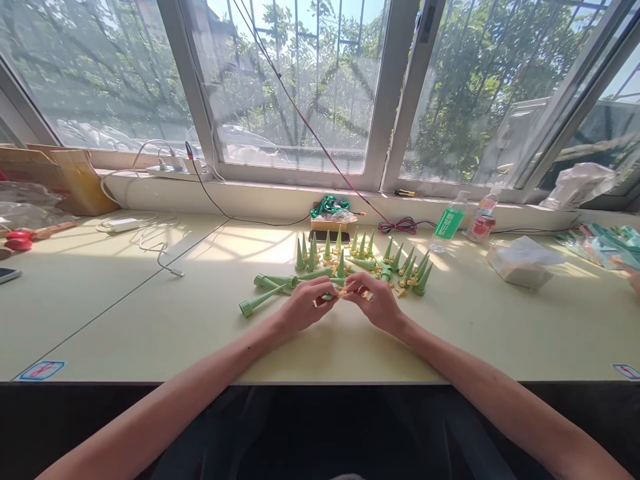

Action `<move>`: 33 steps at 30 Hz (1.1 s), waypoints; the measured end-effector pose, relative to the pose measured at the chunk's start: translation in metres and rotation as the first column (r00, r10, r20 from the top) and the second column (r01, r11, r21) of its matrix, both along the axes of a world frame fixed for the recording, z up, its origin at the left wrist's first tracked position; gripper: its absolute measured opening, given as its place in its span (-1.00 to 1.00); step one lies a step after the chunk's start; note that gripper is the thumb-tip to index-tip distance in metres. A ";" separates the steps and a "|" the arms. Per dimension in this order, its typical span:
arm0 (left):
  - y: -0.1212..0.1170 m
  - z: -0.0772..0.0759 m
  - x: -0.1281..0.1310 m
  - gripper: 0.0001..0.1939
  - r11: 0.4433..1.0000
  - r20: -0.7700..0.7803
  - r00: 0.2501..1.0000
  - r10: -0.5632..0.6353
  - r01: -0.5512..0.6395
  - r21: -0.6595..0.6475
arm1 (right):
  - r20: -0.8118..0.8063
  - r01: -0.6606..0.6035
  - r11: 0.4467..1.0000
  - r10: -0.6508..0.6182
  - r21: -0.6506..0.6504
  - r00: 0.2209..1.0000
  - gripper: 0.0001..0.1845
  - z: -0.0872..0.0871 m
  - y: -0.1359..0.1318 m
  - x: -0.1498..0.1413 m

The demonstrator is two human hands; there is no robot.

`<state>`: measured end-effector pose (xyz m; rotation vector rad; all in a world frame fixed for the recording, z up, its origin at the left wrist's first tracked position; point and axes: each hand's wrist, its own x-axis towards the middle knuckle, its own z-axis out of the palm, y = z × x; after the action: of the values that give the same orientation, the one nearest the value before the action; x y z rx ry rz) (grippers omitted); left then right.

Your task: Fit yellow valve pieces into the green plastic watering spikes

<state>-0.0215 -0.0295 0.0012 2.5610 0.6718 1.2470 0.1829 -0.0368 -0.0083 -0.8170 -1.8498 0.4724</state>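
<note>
My left hand [311, 301] is closed around a green watering spike [327, 297], mostly hidden by the fingers. Close beside it, my right hand [373, 301] pinches a small yellow valve piece [343, 293] at the spike's end. Whether the two parts are joined, I cannot tell. Several green spikes with yellow valves stand point up behind the hands, such as the upright spike [328, 247] and the leaning spike [424, 280] at the right. Loose spikes lie to the left, among them a long spike [261, 300]. More yellow pieces [401, 291] lie near my right hand.
Behind the spikes are a dark phone [330, 237] and a small box with green cord [331, 212]. A bottle [449, 223], a pink drink container [482, 223] and a tissue pack [523, 261] stand right. A white cable [163, 257] lies left. Another person's hand [634, 277] shows at the right edge.
</note>
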 end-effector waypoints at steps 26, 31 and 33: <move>0.003 -0.004 -0.002 -0.87 1.000 -0.033 0.999 -0.019 0.020 0.010 | 0.030 -0.012 1.000 0.013 -0.022 0.999 -0.83 0.002 -0.002 0.000; 0.003 -0.004 -0.002 -0.86 0.999 -0.036 0.999 -0.021 0.022 0.030 | 0.037 -0.018 0.999 0.019 -0.033 0.999 -0.85 0.000 0.000 0.001; 0.004 -0.004 -0.002 -0.85 0.999 -0.038 0.999 -0.012 0.014 0.039 | 0.038 -0.011 0.999 0.012 -0.030 0.999 -0.87 -0.001 0.000 0.000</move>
<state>-0.0230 -0.0259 -0.0029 2.6219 0.6433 1.2227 0.1830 -0.0365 -0.0088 -0.8408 -1.8875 0.4963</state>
